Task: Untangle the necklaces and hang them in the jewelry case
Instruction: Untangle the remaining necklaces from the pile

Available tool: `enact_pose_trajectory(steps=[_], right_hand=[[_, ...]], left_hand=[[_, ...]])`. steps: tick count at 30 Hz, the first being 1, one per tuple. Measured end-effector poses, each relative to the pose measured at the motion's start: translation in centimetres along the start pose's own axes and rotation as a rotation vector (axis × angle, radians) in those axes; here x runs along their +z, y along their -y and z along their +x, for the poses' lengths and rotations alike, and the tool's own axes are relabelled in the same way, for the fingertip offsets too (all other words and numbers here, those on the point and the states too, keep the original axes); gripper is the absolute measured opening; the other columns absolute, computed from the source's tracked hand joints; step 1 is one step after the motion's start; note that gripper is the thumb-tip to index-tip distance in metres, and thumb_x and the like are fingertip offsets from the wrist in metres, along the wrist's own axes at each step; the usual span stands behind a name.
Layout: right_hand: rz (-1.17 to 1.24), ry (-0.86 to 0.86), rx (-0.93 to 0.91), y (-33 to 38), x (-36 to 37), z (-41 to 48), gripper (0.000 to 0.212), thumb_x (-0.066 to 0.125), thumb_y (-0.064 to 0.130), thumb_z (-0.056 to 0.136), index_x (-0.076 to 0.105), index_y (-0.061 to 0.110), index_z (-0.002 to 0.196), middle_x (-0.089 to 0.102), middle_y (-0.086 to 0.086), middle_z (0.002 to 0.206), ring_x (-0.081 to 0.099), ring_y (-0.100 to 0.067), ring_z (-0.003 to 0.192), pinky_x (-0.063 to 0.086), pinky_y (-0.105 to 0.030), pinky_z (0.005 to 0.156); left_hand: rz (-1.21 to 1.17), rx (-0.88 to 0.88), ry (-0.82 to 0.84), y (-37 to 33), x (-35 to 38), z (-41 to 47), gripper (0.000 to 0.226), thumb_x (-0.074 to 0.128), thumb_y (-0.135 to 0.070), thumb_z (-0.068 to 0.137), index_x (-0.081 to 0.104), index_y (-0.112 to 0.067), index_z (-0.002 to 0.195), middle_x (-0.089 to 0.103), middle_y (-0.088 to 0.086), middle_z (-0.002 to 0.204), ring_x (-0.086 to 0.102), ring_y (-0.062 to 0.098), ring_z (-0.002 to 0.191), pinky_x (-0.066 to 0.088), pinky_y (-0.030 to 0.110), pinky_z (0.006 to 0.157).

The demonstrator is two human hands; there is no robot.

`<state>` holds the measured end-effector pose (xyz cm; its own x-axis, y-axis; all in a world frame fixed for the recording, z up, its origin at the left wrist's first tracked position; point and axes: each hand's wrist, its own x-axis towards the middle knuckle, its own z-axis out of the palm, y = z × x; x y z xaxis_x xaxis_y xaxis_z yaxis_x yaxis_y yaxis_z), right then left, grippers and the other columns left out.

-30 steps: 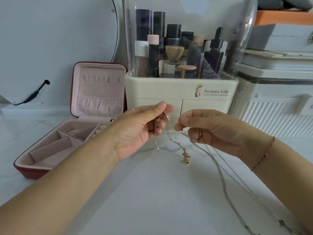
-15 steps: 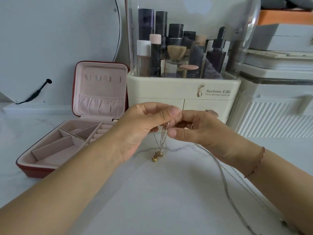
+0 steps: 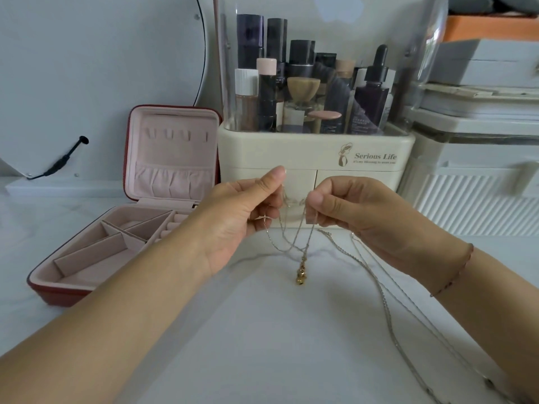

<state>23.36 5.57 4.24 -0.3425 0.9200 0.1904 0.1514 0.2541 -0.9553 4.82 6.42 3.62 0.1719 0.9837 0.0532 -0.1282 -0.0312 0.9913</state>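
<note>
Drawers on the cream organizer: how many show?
2, side by side: the left drawer behind the left hand, the right drawer behind the right hand. Both partly hidden.

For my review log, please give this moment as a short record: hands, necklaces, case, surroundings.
left hand: pinches thin gold chains at the tangle
right hand: pinches the same chains opposite
pendant: small gold pendant dangles below both hands
other necklaces: long silver chains trail over the white marble-look tabletop towards the lower right
case: red square jewelry case with pink lining, open, lid upright, nothing hung yet
behind: cream cosmetics organizer with clear cover
</note>
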Motion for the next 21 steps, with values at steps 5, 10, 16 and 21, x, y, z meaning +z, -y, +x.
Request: enact_pose_trajectory(steps=[5, 10, 16, 21], right_hand=[[0.230, 0.076, 0.056, 0.0, -0.7, 0.1, 0.011, 0.069, 0.019, 0.079, 0.063, 0.009, 0.081, 0.065, -0.006, 0.083, 0.060, -0.016, 0.078, 0.052, -0.024, 0.081], [0.308, 0.062, 0.091, 0.0, -1.0, 0.1, 0.009, 0.063, 0.017, 0.084, 0.063, 0.010, 0.079, 0.066, -0.007, 0.086, 0.061, -0.015, 0.076, 0.055, -0.026, 0.080], [0.089, 0.145, 0.120, -0.5, -0.3, 0.1, 0.033, 0.068, 0.026, 0.082, 0.066, 0.006, 0.108, 0.070, -0.009, 0.104, 0.065, -0.018, 0.099, 0.049, -0.031, 0.097], [0.190, 0.236, 0.162, -0.1, -0.1, -0.2, 0.018, 0.064, 0.021, 0.080, 0.068, 0.008, 0.092, 0.070, -0.008, 0.084, 0.066, -0.016, 0.079, 0.054, -0.026, 0.083]], left_hand=[[-0.076, -0.016, 0.093, 0.1, -0.2, 0.1, 0.016, 0.067, -0.035, 0.066, 0.068, -0.019, 0.063, 0.064, -0.001, 0.069, 0.057, 0.012, 0.064, 0.048, 0.023, 0.064], [-0.073, -0.012, 0.169, 0.1, 0.1, -0.1, 0.022, 0.057, -0.037, 0.075, 0.055, -0.015, 0.076, 0.066, -0.001, 0.073, 0.061, 0.013, 0.067, 0.048, 0.026, 0.071], [-0.076, 0.045, 0.242, -0.4, 0.3, -0.7, 0.022, 0.054, -0.037, 0.080, 0.058, -0.017, 0.072, 0.068, 0.001, 0.073, 0.047, 0.010, 0.052, 0.042, 0.018, 0.052], [-0.070, 0.034, 0.230, -0.9, 0.0, -0.7, 0.022, 0.052, -0.039, 0.082, 0.051, -0.018, 0.078, 0.071, 0.000, 0.084, 0.027, 0.005, 0.037, 0.021, 0.019, 0.044]])
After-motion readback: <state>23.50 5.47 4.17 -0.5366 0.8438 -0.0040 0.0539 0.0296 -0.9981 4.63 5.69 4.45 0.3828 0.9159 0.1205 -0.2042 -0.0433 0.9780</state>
